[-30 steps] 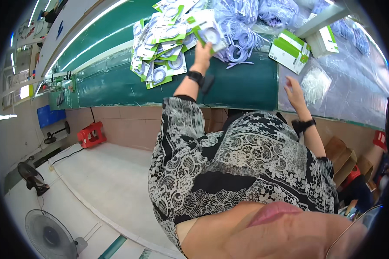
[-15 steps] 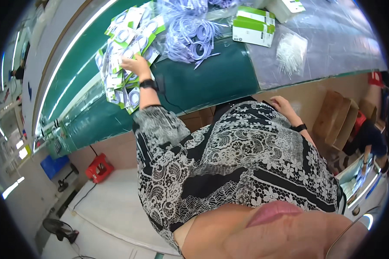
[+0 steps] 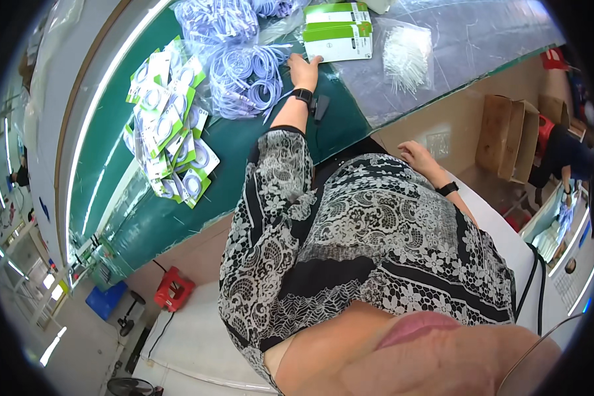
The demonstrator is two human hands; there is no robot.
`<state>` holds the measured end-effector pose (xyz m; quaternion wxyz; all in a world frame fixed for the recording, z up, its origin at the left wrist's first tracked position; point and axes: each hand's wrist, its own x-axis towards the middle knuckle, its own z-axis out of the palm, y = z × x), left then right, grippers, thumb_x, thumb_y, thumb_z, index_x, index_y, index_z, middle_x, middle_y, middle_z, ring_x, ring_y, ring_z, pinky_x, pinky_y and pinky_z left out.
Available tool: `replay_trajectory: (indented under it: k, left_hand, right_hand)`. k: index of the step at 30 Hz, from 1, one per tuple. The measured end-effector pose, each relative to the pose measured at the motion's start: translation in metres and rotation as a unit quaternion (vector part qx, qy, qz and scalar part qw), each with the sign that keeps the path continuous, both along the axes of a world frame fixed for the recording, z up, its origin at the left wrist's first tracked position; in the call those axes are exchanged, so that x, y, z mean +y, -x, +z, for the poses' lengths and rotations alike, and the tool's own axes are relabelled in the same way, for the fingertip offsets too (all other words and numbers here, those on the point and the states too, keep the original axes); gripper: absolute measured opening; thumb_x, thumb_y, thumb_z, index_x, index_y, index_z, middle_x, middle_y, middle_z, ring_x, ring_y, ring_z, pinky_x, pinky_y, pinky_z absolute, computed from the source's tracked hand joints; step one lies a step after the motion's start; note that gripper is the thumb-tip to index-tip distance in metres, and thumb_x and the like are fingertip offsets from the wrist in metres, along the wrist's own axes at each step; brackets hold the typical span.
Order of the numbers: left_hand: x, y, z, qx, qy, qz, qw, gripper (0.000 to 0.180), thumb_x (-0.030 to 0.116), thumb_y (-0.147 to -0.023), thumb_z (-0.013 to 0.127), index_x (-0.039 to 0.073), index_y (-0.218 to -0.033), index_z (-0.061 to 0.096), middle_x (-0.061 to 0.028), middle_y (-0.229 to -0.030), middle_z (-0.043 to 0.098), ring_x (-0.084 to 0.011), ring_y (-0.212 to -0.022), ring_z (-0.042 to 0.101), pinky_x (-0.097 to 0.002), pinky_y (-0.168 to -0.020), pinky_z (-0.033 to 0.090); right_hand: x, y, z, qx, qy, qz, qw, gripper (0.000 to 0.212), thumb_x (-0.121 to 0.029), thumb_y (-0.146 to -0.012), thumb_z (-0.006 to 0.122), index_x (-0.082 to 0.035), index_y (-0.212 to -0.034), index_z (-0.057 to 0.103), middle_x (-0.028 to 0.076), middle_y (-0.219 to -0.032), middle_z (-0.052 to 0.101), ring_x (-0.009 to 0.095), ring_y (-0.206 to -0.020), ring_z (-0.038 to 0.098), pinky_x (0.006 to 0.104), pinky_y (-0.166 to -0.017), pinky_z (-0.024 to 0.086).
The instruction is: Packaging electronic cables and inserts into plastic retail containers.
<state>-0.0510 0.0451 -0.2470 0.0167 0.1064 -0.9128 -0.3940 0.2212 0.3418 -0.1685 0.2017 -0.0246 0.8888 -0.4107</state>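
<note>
My left hand (image 3: 303, 71) is over the green work table (image 3: 336, 99), its thumb and fingers apart and nothing visible in it. It lies between a pile of coiled white cables (image 3: 244, 79) and a stack of green-and-white cards (image 3: 340, 46), close to the lower left corner of the cards. I cannot tell whether it touches them. Off to the left lies a heap of carded cables (image 3: 171, 125), each a white coil on a green-and-white card. Below the table edge, by my waist, my right hand (image 3: 419, 158) hangs with loosely bent fingers and holds nothing.
Right of the cards lies a clear bag of thin white ties (image 3: 408, 58). A small dark device (image 3: 321, 107) sits beside my left wrist. Cardboard boxes (image 3: 505, 135) stand at right, with another person (image 3: 561, 152) beyond. A red stool (image 3: 174, 289) is at lower left.
My left hand has left the heap of carded cables and moved right to the card stack. The view has shifted, so the table's things sit further left. My right hand stays by my waist.
</note>
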Motion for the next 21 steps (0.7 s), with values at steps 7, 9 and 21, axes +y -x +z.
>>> replay_trajectory:
  k: [7, 9, 21]
  left_hand:
    - [-0.038, 0.01, -0.015, -0.027, -0.081, -0.021, 0.996, 0.032, 0.014, -0.077, 0.07, -0.007, -0.094, 0.054, -0.0139, -0.074, 0.063, -0.0176, -0.044, 0.058, -0.0284, -0.042, 0.047]
    - [-0.038, 0.004, 0.0, -0.054, -0.109, 0.0, 0.993, 0.031, 0.013, -0.078, 0.07, -0.007, -0.095, 0.054, -0.0132, -0.073, 0.063, -0.0169, -0.045, 0.058, -0.0282, -0.041, 0.048]
    - [-0.021, -0.143, 0.047, -0.162, -0.573, 0.055, 0.801, 0.011, 0.015, -0.091, 0.061, 0.005, -0.091, 0.056, -0.0031, -0.072, 0.058, -0.0115, -0.059, 0.057, -0.0254, -0.054, 0.05]
  right_hand:
    - [0.002, -0.018, -0.001, -0.026, 0.01, -0.038, 0.999, 0.017, -0.009, -0.082, 0.061, -0.003, -0.098, 0.06, 0.015, -0.087, 0.059, 0.031, -0.082, 0.06, 0.037, -0.072, 0.048]
    - [0.004, -0.014, -0.003, -0.022, 0.002, -0.028, 0.999, 0.017, -0.01, -0.083, 0.06, -0.003, -0.098, 0.06, 0.015, -0.087, 0.06, 0.031, -0.083, 0.06, 0.0373, -0.073, 0.048]
    - [-0.103, 0.135, 0.008, -0.314, 0.524, -0.238, 0.755, 0.024, -0.017, -0.093, 0.056, 0.0, -0.11, 0.054, 0.006, -0.095, 0.062, 0.018, -0.081, 0.061, 0.0307, -0.074, 0.051]
